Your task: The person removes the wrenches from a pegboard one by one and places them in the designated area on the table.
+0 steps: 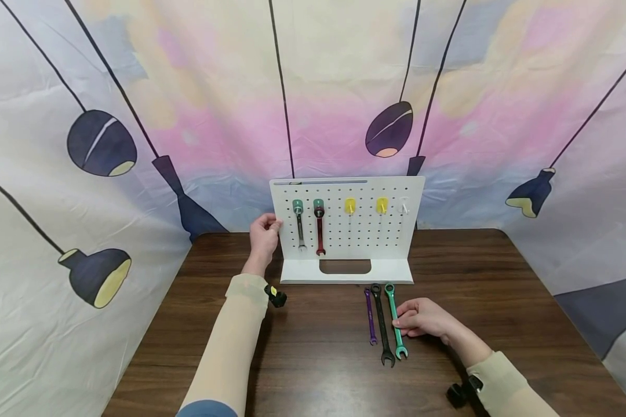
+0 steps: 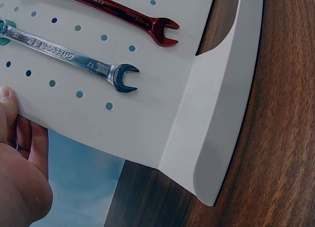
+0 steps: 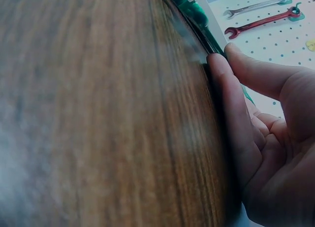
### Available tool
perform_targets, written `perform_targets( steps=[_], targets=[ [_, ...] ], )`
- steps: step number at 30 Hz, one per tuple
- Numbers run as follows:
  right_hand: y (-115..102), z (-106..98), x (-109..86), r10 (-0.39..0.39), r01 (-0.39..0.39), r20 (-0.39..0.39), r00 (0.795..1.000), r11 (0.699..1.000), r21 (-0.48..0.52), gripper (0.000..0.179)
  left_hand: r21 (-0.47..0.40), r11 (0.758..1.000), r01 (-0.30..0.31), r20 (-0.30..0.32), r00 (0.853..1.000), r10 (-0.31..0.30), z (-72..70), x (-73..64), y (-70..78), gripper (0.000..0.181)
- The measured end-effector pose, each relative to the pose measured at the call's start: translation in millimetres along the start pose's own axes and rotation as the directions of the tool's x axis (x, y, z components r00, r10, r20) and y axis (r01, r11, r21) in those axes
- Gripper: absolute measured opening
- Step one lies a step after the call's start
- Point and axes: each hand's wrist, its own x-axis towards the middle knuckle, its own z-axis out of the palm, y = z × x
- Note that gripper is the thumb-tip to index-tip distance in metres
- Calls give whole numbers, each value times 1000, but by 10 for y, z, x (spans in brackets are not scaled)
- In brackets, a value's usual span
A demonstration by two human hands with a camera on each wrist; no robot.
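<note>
My left hand (image 1: 264,238) pinches the left edge of a white pegboard (image 1: 339,237), thumb in front and fingers behind. On the board's green hooks hang a silver wrench (image 2: 64,54) and a red wrench (image 2: 123,13). My right hand (image 1: 422,318) has thumb and forefinger on the middle of a green wrench (image 1: 391,298) on the table. In the right wrist view its fingertips (image 3: 219,64) pinch that wrench, mostly hidden there. Left of it lie a black wrench (image 1: 379,324) and a smaller purple wrench (image 1: 370,318).
Two yellow hooks (image 1: 350,206) and a clear hook (image 1: 404,205) on the board hold nothing. The board stands on a brown wooden table (image 1: 313,347), close to its back edge. Behind hangs a patterned cloth (image 1: 214,116).
</note>
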Motion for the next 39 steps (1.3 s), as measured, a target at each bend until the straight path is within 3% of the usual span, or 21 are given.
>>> perform_targets(
  steps=[15,39],
  targets=[
    [22,46,18,19,-22,-64,998,999,-40,37,5,1000,-12,-8,1000,12,9,-11,-3,7],
    [-114,169,-27,65,-94,-216,974,987,-128,36,16,1000,-8,-4,1000,8,9,10,-7,6]
  ],
)
